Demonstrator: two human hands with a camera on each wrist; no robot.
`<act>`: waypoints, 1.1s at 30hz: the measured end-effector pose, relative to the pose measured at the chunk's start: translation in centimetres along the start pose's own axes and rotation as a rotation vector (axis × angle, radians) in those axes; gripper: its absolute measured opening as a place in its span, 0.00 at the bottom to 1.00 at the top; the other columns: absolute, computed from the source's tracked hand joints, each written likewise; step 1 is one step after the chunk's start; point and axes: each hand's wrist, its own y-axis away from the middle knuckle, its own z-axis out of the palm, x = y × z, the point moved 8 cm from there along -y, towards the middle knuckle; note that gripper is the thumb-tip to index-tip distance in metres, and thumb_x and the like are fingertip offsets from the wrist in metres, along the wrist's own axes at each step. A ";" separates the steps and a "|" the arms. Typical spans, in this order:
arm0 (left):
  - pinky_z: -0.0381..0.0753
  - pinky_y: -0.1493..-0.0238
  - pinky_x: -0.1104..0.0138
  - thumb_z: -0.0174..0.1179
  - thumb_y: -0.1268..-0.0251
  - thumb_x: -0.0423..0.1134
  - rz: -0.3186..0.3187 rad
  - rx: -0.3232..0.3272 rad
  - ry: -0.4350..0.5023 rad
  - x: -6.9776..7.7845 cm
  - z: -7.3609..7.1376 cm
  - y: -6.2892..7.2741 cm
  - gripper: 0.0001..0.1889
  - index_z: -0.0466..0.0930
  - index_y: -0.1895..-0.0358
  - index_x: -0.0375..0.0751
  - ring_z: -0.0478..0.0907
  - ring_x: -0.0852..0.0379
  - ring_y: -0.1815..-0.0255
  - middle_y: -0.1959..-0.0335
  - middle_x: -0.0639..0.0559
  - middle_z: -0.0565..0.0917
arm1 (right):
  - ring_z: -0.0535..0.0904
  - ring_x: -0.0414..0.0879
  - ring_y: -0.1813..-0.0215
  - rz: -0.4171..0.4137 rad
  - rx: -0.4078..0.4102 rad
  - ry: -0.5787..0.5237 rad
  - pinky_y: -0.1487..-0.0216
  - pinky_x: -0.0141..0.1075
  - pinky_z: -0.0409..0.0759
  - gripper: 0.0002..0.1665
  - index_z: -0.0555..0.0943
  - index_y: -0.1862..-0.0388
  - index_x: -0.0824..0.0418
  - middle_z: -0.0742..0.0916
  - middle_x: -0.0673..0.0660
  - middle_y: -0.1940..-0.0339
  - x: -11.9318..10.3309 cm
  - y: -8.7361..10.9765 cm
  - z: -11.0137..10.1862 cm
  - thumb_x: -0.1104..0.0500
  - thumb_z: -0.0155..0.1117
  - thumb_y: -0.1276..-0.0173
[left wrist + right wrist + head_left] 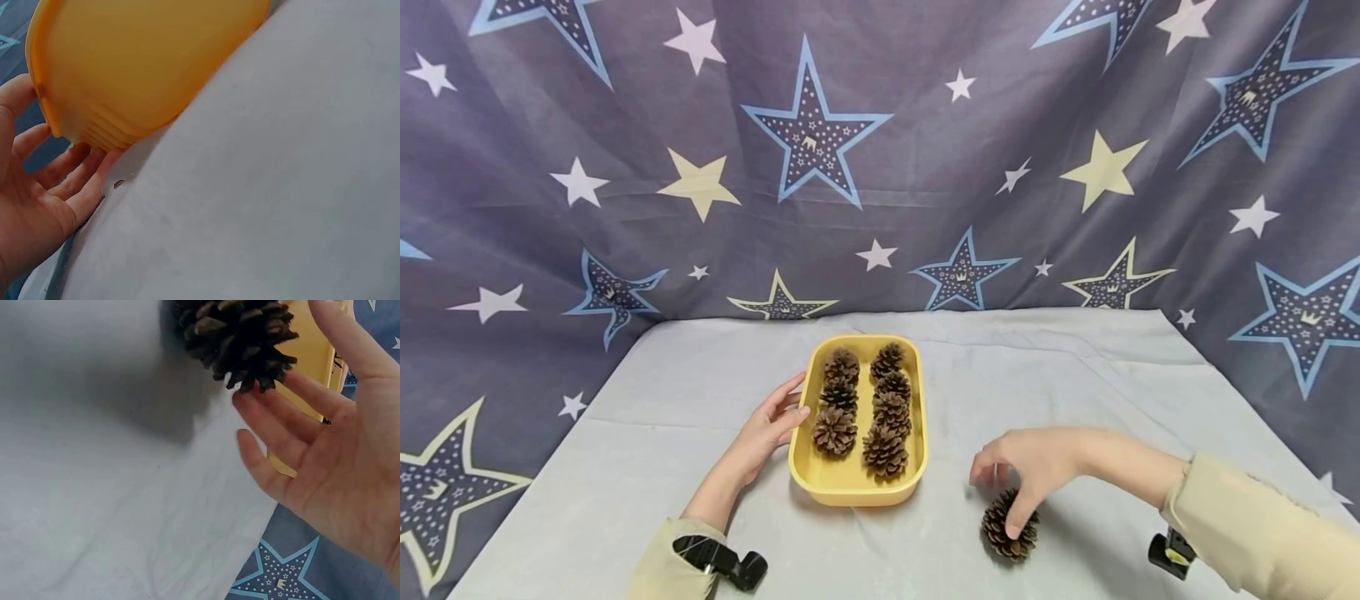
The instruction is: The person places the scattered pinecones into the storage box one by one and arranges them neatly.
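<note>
A yellow rectangular box (822,482) stands on the cloth with brown pine cones in two rows. The left row has three cones (835,431); the right row has several (885,450). My left hand (769,429) holds the box's left side, thumb at the rim, fingers against the outer wall (106,128). To the right of the box, a single pine cone (1000,533) lies on the cloth. My right hand (1037,462) is over it with fingers spread, thumb in front of the cone in the head view. From the right wrist, fingertips appear beside the cone (240,340), the thumb apart from it.
A pale grey cloth (700,358) covers the table. Behind it and along both sides hangs a dark curtain (925,175) printed with stars. A black strap device (722,562) sits at the left wrist, another (1171,554) at the right.
</note>
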 end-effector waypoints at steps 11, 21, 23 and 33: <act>0.79 0.49 0.60 0.54 0.36 0.43 -0.014 0.009 0.005 0.0 0.1 0.0 0.31 0.53 0.30 0.55 0.71 0.44 0.44 0.37 0.38 0.63 | 0.73 0.31 0.63 0.054 -0.049 0.016 0.60 0.26 0.74 0.22 0.78 0.64 0.42 0.79 0.35 0.68 0.3 0.5 1.2 0.51 0.76 0.60; 0.79 0.49 0.59 0.54 0.36 0.43 -0.008 0.012 0.020 0.0 0.0 0.1 0.32 0.53 0.30 0.55 0.71 0.47 0.45 0.37 0.39 0.63 | 0.73 0.32 0.63 -0.086 0.028 0.046 0.60 0.26 0.74 0.20 0.79 0.61 0.47 0.79 0.37 0.65 -1.1 0.2 -0.8 0.48 0.73 0.55; 0.79 0.49 0.59 0.54 0.36 0.42 -0.007 0.010 0.023 0.0 0.0 0.1 0.32 0.53 0.30 0.55 0.71 0.47 0.44 0.37 0.39 0.63 | 0.73 0.32 0.62 -0.131 0.066 0.074 0.59 0.27 0.75 0.22 0.79 0.59 0.49 0.80 0.38 0.63 -1.8 0.1 -1.6 0.47 0.72 0.54; 0.79 0.50 0.59 0.54 0.36 0.43 -0.013 0.013 0.010 0.0 0.0 0.0 0.32 0.53 0.30 0.55 0.72 0.47 0.46 0.37 0.38 0.63 | 0.75 0.37 0.54 -0.205 0.224 0.161 0.57 0.28 0.77 0.29 0.77 0.50 0.57 0.82 0.48 0.53 -4.6 -1.1 -5.5 0.46 0.69 0.50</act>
